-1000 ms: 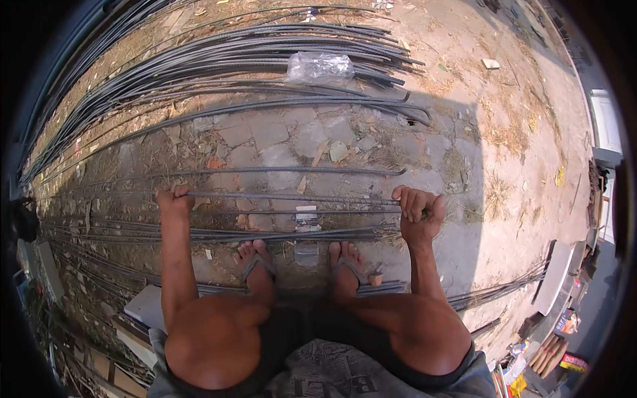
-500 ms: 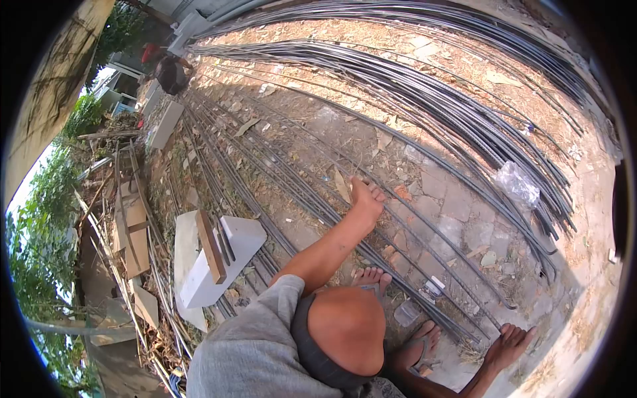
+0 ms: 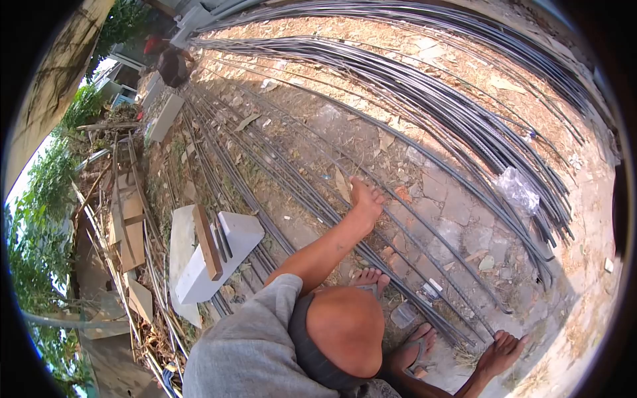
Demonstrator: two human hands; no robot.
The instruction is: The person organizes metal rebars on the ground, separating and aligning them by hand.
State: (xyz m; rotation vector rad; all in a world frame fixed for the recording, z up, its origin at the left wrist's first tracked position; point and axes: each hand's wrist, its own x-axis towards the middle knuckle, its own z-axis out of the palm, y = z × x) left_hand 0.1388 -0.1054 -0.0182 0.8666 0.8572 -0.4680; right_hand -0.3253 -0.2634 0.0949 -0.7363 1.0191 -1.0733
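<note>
My left hand (image 3: 367, 201) reaches out low over the ground, its fingers curled round a long thin steel rebar (image 3: 424, 229). My right hand (image 3: 502, 354), at the lower right, has its fingers closed at the end of a rebar (image 3: 479, 320). Whether both hands are on the same bar I cannot tell. Several more rebars (image 3: 308, 194) run lengthwise beneath my left forearm and past my sandalled feet (image 3: 371, 278). My bare knee (image 3: 345, 328) stands between my two arms.
A thick bundle of rebars (image 3: 424, 93) curves along the upper right, with crumpled clear plastic (image 3: 517, 191) at its end. On the left lie a white block (image 3: 222, 255), a wooden strip (image 3: 208, 242) and scrap boards (image 3: 129, 229). Another person (image 3: 172, 67) crouches at the far end.
The view has shifted slightly. My right hand is a little lower and further left in the picture, still closed at the bar's end. My left hand keeps its place on the rebar.
</note>
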